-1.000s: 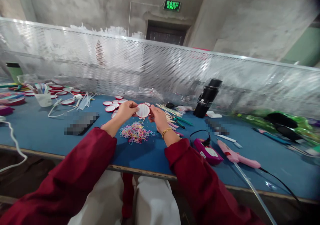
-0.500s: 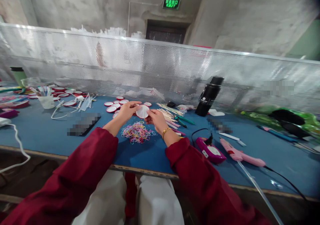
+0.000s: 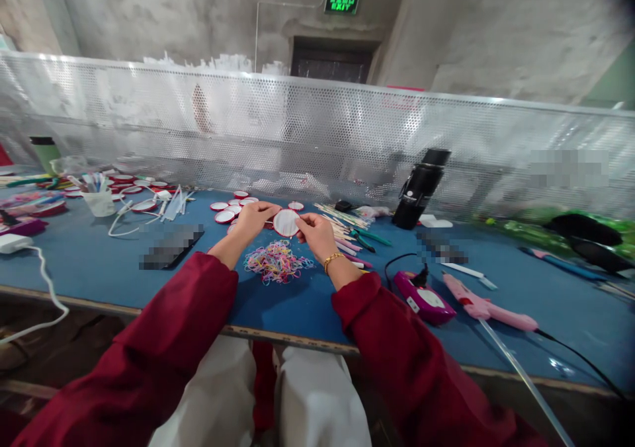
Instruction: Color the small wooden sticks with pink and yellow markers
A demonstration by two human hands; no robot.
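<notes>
My left hand (image 3: pixel 253 219) and my right hand (image 3: pixel 315 234) hold a small round disc (image 3: pixel 286 223), white with a red rim, between their fingertips above the blue table (image 3: pixel 99 255). Both hands pinch its edges. Just below them lies a heap of thin coloured rubber bands (image 3: pixel 276 262). Several more red-rimmed discs (image 3: pixel 224 214) lie on the table behind my left hand. Dark red sleeves cover both arms, and a gold bracelet sits on my right wrist.
A black flask (image 3: pixel 419 188) stands at the back right. A pink glue gun (image 3: pixel 483 308) and a magenta device (image 3: pixel 426 297) lie to the right. Sticks and pliers (image 3: pixel 354 229) sit behind my right hand. A plastic cup (image 3: pixel 100 202) and white cable (image 3: pixel 42 282) are left. A perforated metal screen (image 3: pixel 317 143) backs the table.
Both hands stay on the disc, which they have turned a little between the fingers. The view has shifted slightly to the left.
</notes>
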